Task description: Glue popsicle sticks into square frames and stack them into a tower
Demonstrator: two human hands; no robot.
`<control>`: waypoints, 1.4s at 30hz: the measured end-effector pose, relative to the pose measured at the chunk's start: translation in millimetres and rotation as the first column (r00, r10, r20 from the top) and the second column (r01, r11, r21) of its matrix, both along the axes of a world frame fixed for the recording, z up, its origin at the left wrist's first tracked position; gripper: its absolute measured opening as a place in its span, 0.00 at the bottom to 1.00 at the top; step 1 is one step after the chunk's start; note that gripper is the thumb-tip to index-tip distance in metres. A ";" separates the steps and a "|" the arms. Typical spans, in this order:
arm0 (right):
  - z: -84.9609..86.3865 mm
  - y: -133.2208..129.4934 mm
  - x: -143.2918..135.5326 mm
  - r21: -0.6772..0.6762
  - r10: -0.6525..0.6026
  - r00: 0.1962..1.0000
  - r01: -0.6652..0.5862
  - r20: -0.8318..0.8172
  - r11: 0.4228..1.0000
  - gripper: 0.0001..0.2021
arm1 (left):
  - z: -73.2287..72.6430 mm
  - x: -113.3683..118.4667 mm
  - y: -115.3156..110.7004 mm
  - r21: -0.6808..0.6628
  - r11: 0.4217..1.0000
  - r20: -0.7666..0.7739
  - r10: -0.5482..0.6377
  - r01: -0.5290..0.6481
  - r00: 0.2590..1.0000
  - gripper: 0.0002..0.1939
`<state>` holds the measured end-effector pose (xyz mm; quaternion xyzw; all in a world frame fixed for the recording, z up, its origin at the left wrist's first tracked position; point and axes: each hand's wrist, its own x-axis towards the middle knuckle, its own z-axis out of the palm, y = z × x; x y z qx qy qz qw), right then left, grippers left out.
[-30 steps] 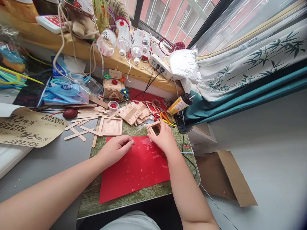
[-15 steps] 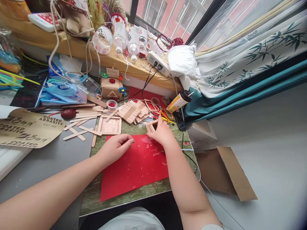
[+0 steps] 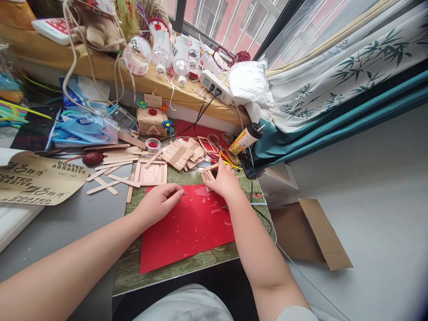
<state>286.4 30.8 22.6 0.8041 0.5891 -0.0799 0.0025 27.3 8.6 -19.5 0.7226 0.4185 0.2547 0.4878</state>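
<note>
My right hand point(image 3: 224, 179) is at the far right edge of a red sheet point(image 3: 190, 225), its thumb and fingers around a small box of wooden craft sticks point(image 3: 207, 176). The palm hides part of that box. My left hand point(image 3: 163, 200) hovers over or rests on the sheet's left side, fingers curled and thumb against them; nothing shows in it. Beyond it lies a square craft-stick frame point(image 3: 151, 173). Joined craft-stick panels point(image 3: 180, 154) are piled behind, with orange-handled scissors point(image 3: 229, 157) close to my right fingertips.
Loose craft sticks point(image 3: 109, 178) and a sandpaper sheet point(image 3: 43, 178) lie on the left. A drink cup point(image 3: 245, 139) leans at the back right, near cables and a power strip point(image 3: 216, 87). A decorated craft-stick box point(image 3: 152, 120) stands at the back. An open cardboard box point(image 3: 321, 236) is right of the table.
The whole view has shifted slightly. My right hand stays around the small box, and my left hand keeps its curled pose over the red sheet.
</note>
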 end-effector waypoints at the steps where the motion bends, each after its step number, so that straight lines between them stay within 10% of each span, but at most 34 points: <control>1: -0.5 0.4 -0.5 -0.001 0.002 1.000 -0.002 0.001 1.000 0.56 | -0.3 0.0 0.1 0.002 1.000 0.001 -0.001 0.001 1.000 0.19; 7: 5.9 -3.2 9.8 0.047 -0.009 0.989 0.015 -0.145 0.999 0.64 | -0.4 -1.7 0.0 -0.010 1.000 -0.006 -0.008 0.008 1.000 0.19; 13: 22.1 7.4 59.6 -0.042 -0.106 0.948 0.097 -0.300 0.994 0.29 | -1.9 -1.9 0.3 -0.005 1.000 0.000 -0.004 0.004 1.000 0.19; 23: 2.2 49.0 57.7 -0.297 -0.091 0.994 0.067 -0.068 0.953 0.12 | -0.4 -2.3 0.6 -0.010 1.000 -0.015 -0.009 0.009 1.000 0.20; 37: 9.2 -0.1 25.9 0.057 0.107 0.973 -0.097 -0.204 0.994 0.09 | -8.4 -1.4 -1.5 -0.064 0.997 0.168 0.044 -0.034 0.985 0.20; 42: -6.9 -33.9 -23.7 0.449 0.250 0.883 -0.051 -0.397 0.892 0.05 | -17.8 5.6 -11.2 -0.092 0.996 0.362 0.029 0.005 0.932 0.61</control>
